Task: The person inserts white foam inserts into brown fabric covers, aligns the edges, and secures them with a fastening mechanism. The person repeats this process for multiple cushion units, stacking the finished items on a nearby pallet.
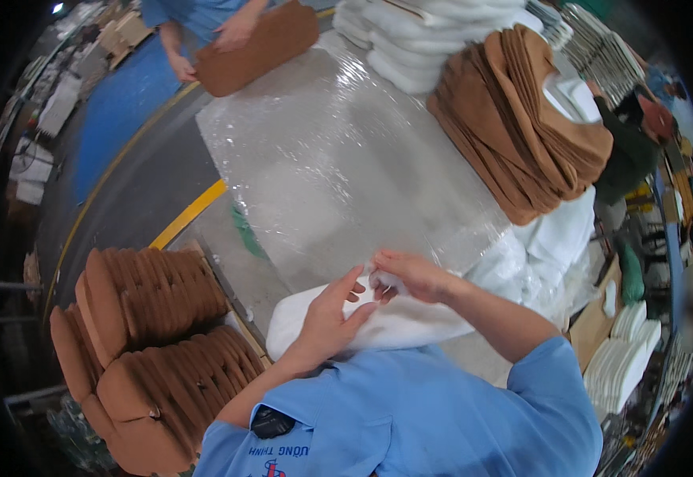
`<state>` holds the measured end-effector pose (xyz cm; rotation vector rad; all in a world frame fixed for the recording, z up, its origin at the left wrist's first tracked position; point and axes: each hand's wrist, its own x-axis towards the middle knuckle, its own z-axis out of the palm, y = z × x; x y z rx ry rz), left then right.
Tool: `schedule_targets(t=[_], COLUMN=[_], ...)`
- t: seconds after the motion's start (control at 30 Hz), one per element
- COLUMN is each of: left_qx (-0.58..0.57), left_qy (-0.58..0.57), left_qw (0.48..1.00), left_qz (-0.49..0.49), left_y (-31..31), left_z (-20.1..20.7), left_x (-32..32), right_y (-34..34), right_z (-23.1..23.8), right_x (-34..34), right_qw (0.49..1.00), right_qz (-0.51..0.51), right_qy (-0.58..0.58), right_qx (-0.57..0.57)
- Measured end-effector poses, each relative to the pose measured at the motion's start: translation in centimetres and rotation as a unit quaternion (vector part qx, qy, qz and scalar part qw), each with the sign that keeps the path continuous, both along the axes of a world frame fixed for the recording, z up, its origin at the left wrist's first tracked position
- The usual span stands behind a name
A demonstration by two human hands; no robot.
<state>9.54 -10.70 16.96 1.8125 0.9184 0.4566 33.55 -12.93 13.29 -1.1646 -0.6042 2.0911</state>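
Note:
A white padded piece [422, 324] lies at the table's near edge, against my blue shirt. Above it my left hand [332, 316] holds nothing that shows, its thumb and fingers apart. My right hand [411, 277] is close by, its fingers curled together. Something small and whitish shows at those fingers, too unclear to name. Beyond both hands, clear plastic sheeting [322, 175] covers the table and catches the light. Farther right, a stack of brown fabric covers [513, 127] leans on the table, with white material showing in its opening.
Stacked brown cushions [163, 302] stand at the lower left. White padding [418, 40] is piled at the far edge. Across the table a co-worker's hands [236, 30] hold a brown cushion [259, 49]. Crumpled clear plastic [521, 274] and white pieces [623, 358] are at the right.

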Motion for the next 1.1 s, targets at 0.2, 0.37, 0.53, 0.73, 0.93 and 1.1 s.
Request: schedule_targets(t=[0.2, 0.37, 0.53, 0.73, 0.93, 1.1], left_qx=[0.265, 0.145, -0.036, -0.158, -0.142, -0.145], left_qy=[0.012, -0.02, -0.052, -0.088, -0.158, -0.124], left_qw=[0.963, 0.984, 0.983, 0.903, 0.847, 0.844], left_qz=[0.047, 0.103, 0.173, 0.39, 0.487, 0.501], left_y=[0.7, 0.8, 1.5, 4.8, 10.7, 17.7], left_z=[0.4, -0.3, -1.9, -3.7, -6.1, -10.2], left_x=[1.6, 0.4, -2.8, -11.8, -19.1, -21.3], right_y=[-0.6, -2.2, -5.3, -8.9, -6.3, -4.3], right_z=[3.1, 5.2, 7.3, 7.7, 6.6, 8.6], right_x=[-4.8, -3.8, -2.1, -1.7, -2.2, -3.5], right_qw=[0.991, 0.988, 0.954, 0.749, 0.703, 0.729], right_qz=[-0.081, -0.052, 0.073, 0.22, 0.151, 0.184], right_qy=[0.069, 0.141, -0.223, -0.482, -0.555, -0.559], right_qx=[-0.08, -0.026, 0.186, 0.398, 0.418, 0.349])
